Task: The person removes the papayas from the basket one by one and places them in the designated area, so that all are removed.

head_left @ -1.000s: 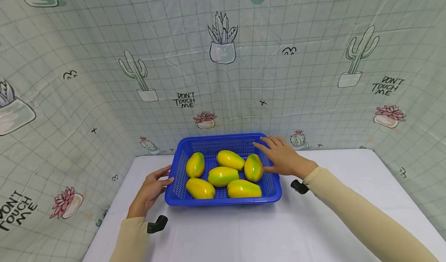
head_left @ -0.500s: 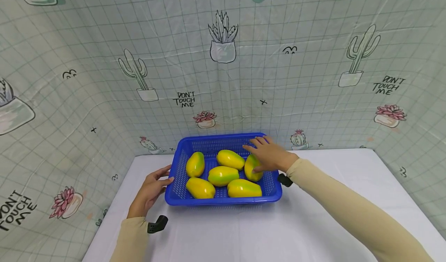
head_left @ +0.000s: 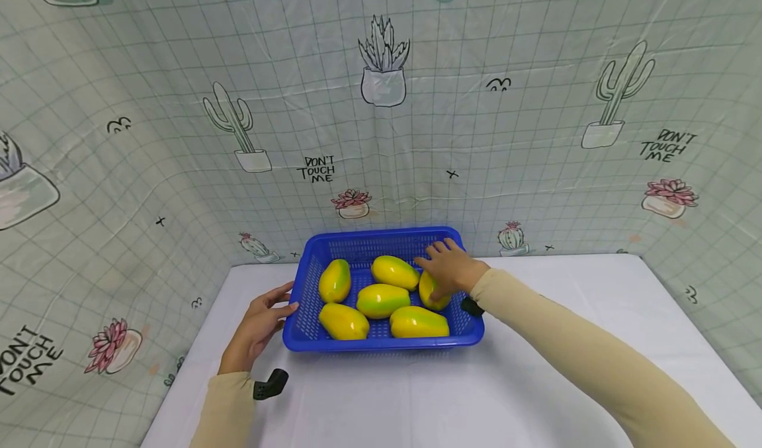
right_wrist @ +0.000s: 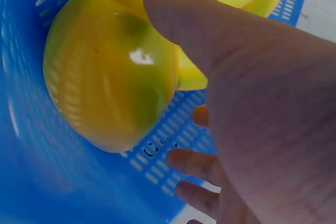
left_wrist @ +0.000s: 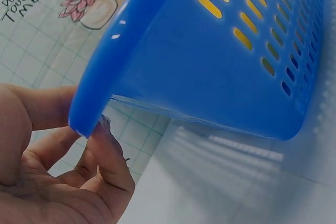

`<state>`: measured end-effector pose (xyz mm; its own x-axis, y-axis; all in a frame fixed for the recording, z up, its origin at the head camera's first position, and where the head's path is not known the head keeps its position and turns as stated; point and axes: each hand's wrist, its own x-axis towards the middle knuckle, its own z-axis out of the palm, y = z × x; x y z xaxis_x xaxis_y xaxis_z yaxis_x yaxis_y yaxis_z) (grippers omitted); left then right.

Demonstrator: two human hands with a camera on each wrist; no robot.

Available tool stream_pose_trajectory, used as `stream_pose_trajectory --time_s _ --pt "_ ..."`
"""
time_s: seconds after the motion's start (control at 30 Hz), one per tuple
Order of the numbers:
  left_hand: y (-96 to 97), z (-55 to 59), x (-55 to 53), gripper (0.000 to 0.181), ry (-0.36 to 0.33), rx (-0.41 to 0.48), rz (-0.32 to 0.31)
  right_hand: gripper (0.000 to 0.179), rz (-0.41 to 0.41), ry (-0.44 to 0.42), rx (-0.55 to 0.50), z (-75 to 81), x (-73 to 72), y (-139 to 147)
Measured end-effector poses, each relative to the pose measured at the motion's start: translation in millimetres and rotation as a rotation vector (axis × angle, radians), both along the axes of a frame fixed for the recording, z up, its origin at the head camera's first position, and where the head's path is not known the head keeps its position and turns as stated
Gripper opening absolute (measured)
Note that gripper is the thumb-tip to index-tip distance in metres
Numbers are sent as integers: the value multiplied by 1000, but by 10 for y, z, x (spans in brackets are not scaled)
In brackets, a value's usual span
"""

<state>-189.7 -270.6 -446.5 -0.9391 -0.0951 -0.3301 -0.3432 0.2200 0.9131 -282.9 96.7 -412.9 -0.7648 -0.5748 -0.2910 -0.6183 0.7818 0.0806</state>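
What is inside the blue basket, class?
Six yellow-green fruits lie inside the blue basket. The right hand covers part of the rightmost one; whatever lies beneath them is hidden.

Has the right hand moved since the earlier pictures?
Yes. Against the blue basket in the head view, the right hand has moved left, now partly covering the rightmost yellow fruit.

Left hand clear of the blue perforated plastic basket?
No, in the left wrist view the left hand pinches the basket by its rim.

Left fingers (left_wrist: pixel 111 161) pinching, right fingers (right_wrist: pixel 195 163) spread
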Motion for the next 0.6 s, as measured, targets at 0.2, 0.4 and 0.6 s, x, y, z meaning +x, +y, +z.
stream_pose_trajectory --time_s 0.2,0.4,0.6 --pt "4 -5 -6 60 5 8 0 82 -50 -65 13 -25 10 -23" --pt "20 4 -5 60 -1 4 10 84 -76 -104 10 -73 15 -30" --pt "12 -8 20 60 -6 -5 5 89 -74 -117 42 -119 -25 -54"
